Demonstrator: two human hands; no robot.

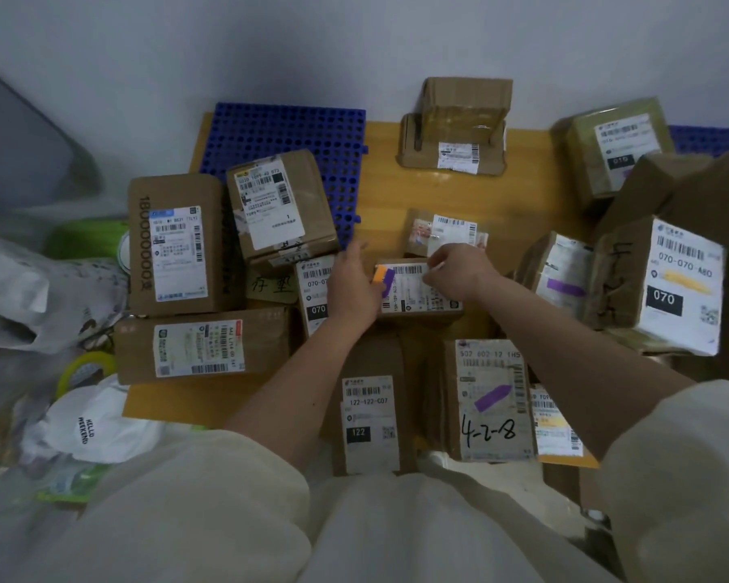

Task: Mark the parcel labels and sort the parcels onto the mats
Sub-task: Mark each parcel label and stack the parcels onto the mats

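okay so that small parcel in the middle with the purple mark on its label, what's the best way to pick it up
Probably grip the small parcel by its two long edges, coming down from above. It lies flat, label up, with both hands already on it: the left hand at its left end, the right hand at the top edge. The bare board beyond it leaves fingers room.

Dim, flat indoor light with a cool grey-blue cast; source not visible, probably overhead. Shadows soft: faint ones under the forearms and along the box edges on the yellow board point(459, 195). No hard glare, just mild sheen on the tape of the far cardboard box point(466, 105). Centre reasonably sharp: big label print like "070" and "4-2-8" reads, fine print smears. Strong wide-angle bowing at the edges. The cream sleeves point(211, 511) at the bottom and the plastic bags point(13, 296) at left are soft and slightly noisy.
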